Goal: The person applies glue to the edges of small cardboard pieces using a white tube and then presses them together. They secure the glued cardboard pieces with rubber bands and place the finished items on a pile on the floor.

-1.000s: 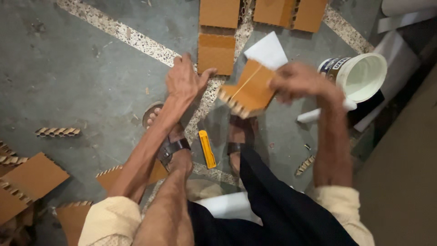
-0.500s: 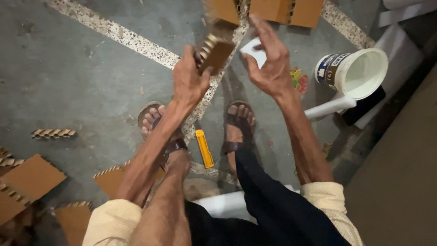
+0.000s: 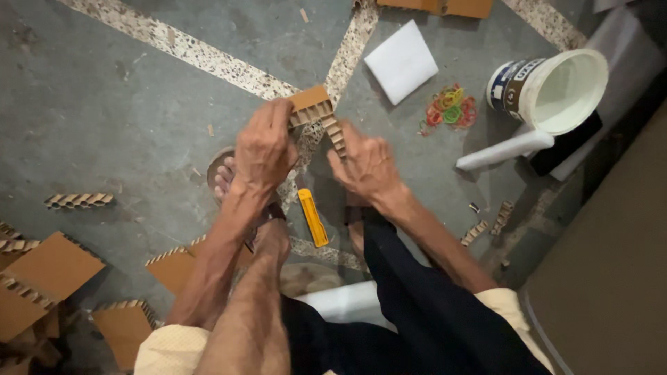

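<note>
Gripping a cardboard piece (image 3: 316,114), both hands (image 3: 267,149) curl knuckles-up.

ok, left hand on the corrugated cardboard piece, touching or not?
Touching. The head view shows the left hand with its fingers wrapped over the corrugated cardboard piece; the right hand grips the piece's lower strip too.

My left hand (image 3: 265,147) and right hand (image 3: 367,165) are bare, my forearms bare up to pale cream sleeves rolled near the elbows, my trousers dark, almost black, and open strapped sandals sit on my feet.
</note>
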